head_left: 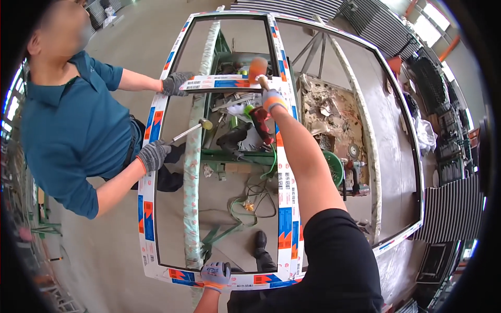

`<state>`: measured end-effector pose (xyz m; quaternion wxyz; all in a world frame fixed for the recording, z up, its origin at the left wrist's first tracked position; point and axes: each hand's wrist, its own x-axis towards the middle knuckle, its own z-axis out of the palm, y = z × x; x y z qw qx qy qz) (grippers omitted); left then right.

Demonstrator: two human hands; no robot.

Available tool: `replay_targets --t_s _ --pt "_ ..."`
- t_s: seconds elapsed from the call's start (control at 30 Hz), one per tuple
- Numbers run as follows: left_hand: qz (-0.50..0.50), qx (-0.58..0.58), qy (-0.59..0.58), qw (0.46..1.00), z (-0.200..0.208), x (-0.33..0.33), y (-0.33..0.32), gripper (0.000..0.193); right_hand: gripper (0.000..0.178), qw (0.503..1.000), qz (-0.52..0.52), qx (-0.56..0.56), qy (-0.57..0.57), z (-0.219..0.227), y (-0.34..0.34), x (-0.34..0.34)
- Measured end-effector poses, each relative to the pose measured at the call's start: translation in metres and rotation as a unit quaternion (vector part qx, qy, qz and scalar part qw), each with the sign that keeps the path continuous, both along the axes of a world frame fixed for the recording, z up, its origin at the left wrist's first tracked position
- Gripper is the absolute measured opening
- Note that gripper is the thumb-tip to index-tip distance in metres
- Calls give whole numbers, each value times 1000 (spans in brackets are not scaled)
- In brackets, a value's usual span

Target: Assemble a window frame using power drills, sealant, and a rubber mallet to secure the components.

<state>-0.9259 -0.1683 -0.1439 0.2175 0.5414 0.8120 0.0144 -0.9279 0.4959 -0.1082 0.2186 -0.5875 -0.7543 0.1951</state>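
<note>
A large window frame (285,182) covered in white, blue and orange protective film lies across padded supports before me. My right hand (272,99), in a grey and orange work glove, is closed round the handle of a mallet (258,68). Its orange head is over the joint where the crossbar (219,82) meets the middle upright, slightly blurred; I cannot tell whether it touches. My left hand (216,274), gloved too, grips the frame's near bar, fingers curled over it.
At the left a co-worker in a teal shirt (78,141) steadies the crossbar with one gloved hand and holds another mallet (207,124) in the other. Below the frame are a green tool cart (235,155), a red power tool (261,125), a drill (357,175) and a hose (240,221).
</note>
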Motion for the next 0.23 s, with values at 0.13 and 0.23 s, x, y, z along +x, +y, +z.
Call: replay_targets --t_s 0.13,0.23 --pt "6 -4 17 1000 -2 -3 -7 29 41 997 17 -54 -47 30 -8 5" --pt "10 29 25 999 -7 1 -12 33 53 999 7 -34 -21 18 -32 54"
